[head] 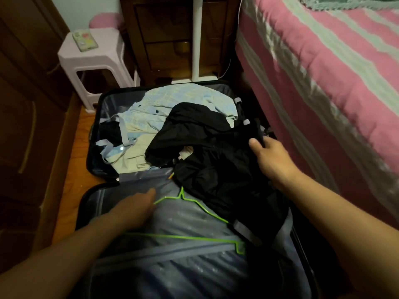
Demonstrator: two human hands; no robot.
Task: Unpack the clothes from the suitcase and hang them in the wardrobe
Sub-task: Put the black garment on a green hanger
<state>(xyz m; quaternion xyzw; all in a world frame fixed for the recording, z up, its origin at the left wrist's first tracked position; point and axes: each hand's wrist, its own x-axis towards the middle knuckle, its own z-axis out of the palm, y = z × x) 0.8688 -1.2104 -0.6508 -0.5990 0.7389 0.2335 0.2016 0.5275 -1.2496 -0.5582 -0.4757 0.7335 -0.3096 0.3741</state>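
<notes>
The right hand (272, 160) has its fingers curled into the black garment (218, 167), thumb on top. The left hand (138, 209) lies with fingers loose, touching the green hanger (195, 205). Both sit in the open suitcase (101, 108) on the floor; pale clothes (164, 108) lie at twelve o'clock.

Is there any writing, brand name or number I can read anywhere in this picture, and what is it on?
No text can be read.
Phone-like object on the stool: coloured stickers or patches, too blurred to read.
Tag among the clothes in the suitcase: too small to read.
</notes>
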